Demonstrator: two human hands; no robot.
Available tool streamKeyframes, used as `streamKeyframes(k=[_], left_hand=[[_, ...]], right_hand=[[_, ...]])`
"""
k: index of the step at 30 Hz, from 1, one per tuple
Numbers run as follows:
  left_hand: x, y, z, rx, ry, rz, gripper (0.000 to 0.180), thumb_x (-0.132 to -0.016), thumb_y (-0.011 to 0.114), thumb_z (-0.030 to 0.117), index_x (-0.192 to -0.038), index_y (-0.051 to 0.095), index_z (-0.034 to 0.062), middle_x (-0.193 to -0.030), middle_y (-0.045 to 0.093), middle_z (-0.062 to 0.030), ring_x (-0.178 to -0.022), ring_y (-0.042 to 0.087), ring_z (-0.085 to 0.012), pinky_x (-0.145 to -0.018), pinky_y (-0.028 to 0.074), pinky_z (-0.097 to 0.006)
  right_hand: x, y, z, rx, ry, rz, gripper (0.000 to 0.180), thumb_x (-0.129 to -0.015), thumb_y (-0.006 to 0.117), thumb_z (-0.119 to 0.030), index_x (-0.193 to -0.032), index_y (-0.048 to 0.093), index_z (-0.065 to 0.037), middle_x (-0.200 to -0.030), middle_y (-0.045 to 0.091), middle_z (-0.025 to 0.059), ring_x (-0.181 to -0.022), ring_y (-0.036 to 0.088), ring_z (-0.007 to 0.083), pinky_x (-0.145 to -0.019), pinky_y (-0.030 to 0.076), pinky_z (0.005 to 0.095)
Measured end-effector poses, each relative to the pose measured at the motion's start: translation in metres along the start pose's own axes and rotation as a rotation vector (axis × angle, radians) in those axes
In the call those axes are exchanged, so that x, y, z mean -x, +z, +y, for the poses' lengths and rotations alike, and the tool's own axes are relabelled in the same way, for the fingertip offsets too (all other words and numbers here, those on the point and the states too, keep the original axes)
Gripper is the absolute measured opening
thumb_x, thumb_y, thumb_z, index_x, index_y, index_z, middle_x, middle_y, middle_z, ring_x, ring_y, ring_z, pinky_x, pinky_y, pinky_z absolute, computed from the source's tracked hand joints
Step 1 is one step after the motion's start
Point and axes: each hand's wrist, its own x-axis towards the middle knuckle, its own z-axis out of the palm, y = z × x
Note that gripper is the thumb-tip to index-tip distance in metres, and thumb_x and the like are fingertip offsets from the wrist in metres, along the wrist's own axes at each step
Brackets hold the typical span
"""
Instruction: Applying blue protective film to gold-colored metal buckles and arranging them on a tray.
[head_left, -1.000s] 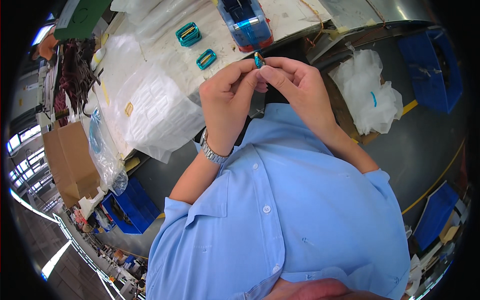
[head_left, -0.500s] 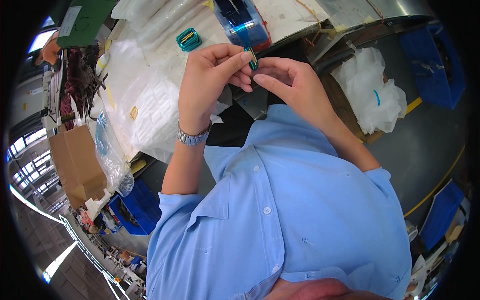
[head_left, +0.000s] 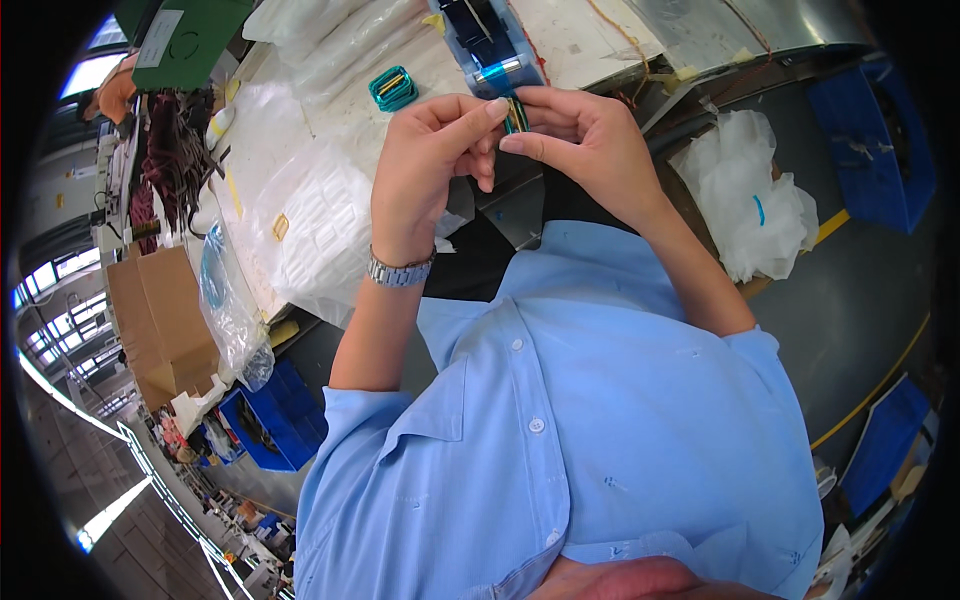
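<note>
Between my hands is a small teal-and-gold buckle-like piece [head_left: 515, 116], held upright with its lower end near my right thumb. The thumb and fingers of my left hand [head_left: 432, 148] pinch it from the left; a metal watch is on that wrist. My right hand [head_left: 597, 148] closes on it from the right, index finger along the top and thumb underneath. Just beyond stands a blue tape dispenser [head_left: 520, 48] with a strip of shiny blue tape [head_left: 498, 70] at its front. A similar piece, a teal rounded rectangle with a gold bar [head_left: 393, 89], lies on the table left of the dispenser.
On the white table [head_left: 345, 125], a gold buckle [head_left: 281, 227] sits by a white moulded tray [head_left: 325, 215] in clear plastic. Plastic bags lie at the back. A cardboard box [head_left: 160, 325] and a blue crate [head_left: 275, 415] stand left; white plastic [head_left: 745, 195] fills a box on the right.
My right hand has moved in to the left and up, and its fingers now close on the piece. My left hand keeps its pinch. The view has shifted slightly.
</note>
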Motion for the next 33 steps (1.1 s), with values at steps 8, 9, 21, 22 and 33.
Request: streamKeyframes(k=[8,9,21,22,33], left_hand=[[0.028,0.033,-0.023,-0.325,0.525,0.412,0.014,-0.098,0.078,0.006,-0.107,0.073,-0.0034,-0.087,0.073,-0.0053,-0.072,0.072,-0.0126,-0.067,0.059,-0.025],[0.031,0.034,-0.026,-0.483,0.596,0.401,0.016,-0.097,0.078,0.002,-0.111,0.072,-0.0031,-0.092,0.074,-0.0064,-0.077,0.072,-0.0120,-0.069,0.060,-0.026],[0.016,0.045,-0.051,-0.839,1.005,0.530,0.018,-0.088,0.080,-0.004,-0.105,0.074,0.0000,-0.083,0.071,-0.0133,-0.068,0.067,-0.0263,-0.060,0.053,-0.035],[0.016,0.045,-0.052,-0.839,1.005,0.531,0.018,-0.088,0.080,-0.004,-0.105,0.074,0.0000,-0.083,0.071,-0.0133,-0.068,0.067,-0.0263,-0.060,0.053,-0.035],[0.006,0.047,-0.054,-0.739,0.982,0.569,0.015,-0.088,0.081,-0.002,-0.102,0.076,0.0006,-0.085,0.076,-0.0128,-0.069,0.072,-0.0244,-0.062,0.055,-0.033]], right_hand=[[0.000,0.010,0.004,-0.084,0.063,0.067,0.045,-0.100,0.079,-0.009,-0.137,0.065,0.013,-0.118,0.080,0.0148,-0.104,0.075,0.0117,-0.093,0.059,0.0253],[0.000,0.012,0.007,-0.085,0.036,0.113,0.043,-0.099,0.081,-0.013,-0.131,0.069,0.013,-0.110,0.081,0.0116,-0.098,0.072,0.0080,-0.087,0.058,0.0233],[0.001,0.026,0.009,-0.159,0.004,0.241,0.040,-0.098,0.083,-0.019,-0.122,0.074,0.013,-0.098,0.082,0.0085,-0.087,0.069,0.0035,-0.076,0.056,0.0194],[0.002,0.026,0.008,-0.171,0.013,0.242,0.040,-0.098,0.083,-0.019,-0.122,0.074,0.013,-0.098,0.082,0.0081,-0.087,0.069,0.0034,-0.076,0.056,0.0192],[-0.006,0.020,0.008,-0.226,0.041,0.212,0.035,-0.099,0.082,-0.022,-0.114,0.078,0.010,-0.091,0.079,0.0058,-0.081,0.070,0.0056,-0.074,0.057,0.0204]])
